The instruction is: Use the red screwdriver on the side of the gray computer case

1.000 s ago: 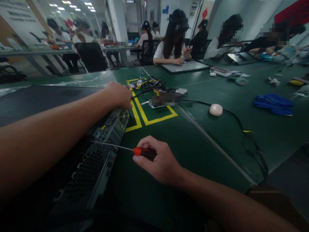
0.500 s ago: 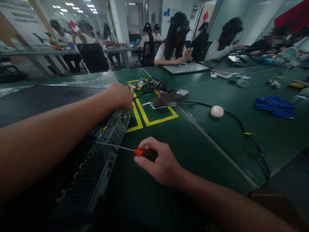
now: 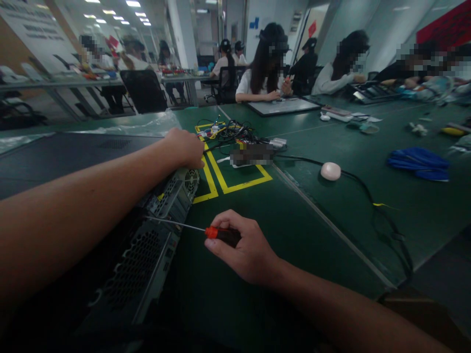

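A dark computer case [image 3: 143,255] lies on its side on the green table [image 3: 294,230], its perforated rear panel facing me. My left hand [image 3: 184,147] rests curled over the case's far top corner, pressing on it. My right hand [image 3: 243,247] is closed round a screwdriver [image 3: 217,233] with a red and black handle. The thin metal shaft runs left and its tip touches the rear panel near the vents.
Yellow tape lines [image 3: 228,179] mark the table beyond the case. A tangle of cables [image 3: 228,130] lies behind them. A pink round object [image 3: 330,171] on a black cord and a blue cloth [image 3: 417,162] lie to the right. Several people sit at the far side.
Both hands and the screwdriver stay where they were. The view has only shifted slightly.
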A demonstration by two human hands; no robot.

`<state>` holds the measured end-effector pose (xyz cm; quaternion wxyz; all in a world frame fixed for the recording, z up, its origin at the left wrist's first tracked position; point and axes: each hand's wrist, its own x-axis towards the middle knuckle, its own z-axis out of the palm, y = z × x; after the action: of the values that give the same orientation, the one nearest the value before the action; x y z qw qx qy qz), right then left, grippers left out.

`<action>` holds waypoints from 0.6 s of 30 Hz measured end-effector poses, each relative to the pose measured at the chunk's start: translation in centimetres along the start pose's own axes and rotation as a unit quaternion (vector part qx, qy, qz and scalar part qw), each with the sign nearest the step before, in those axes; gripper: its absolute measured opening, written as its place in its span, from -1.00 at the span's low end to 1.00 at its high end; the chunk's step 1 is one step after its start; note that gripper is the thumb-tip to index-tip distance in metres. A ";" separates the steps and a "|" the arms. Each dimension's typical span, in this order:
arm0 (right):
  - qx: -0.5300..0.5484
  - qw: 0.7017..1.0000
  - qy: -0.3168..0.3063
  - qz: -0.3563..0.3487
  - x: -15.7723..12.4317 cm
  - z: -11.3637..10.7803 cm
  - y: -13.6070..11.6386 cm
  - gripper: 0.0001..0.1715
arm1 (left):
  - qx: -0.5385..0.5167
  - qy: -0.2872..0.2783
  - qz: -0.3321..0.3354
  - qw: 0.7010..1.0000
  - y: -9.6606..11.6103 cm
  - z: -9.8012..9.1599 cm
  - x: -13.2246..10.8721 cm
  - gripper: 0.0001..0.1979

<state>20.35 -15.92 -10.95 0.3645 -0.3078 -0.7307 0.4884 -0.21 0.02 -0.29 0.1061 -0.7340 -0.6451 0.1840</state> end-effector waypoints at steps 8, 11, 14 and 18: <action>0.006 1.000 -0.002 -0.002 0.1 0.0 0.2 -0.81 | 0.000 -0.003 -0.002 1.000 -0.1 0.1 0.3 -0.35; 0.010 1.000 -0.004 0.001 0.1 0.0 0.2 -0.81 | -0.026 0.000 -0.009 1.000 -0.1 0.1 0.2 -0.33; 0.008 1.000 -0.002 0.005 0.0 0.0 0.1 -0.81 | -0.024 -0.003 -0.011 1.000 0.0 0.0 0.1 -0.34; 0.008 1.000 0.001 0.003 0.0 -0.1 0.0 -0.82 | 0.000 -0.009 -0.008 1.000 0.1 -0.1 0.0 -0.35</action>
<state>20.39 -15.85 -10.92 0.3658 -0.3077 -0.7256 0.4950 -0.08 0.03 -0.27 0.1024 -0.7269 -0.6521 0.1896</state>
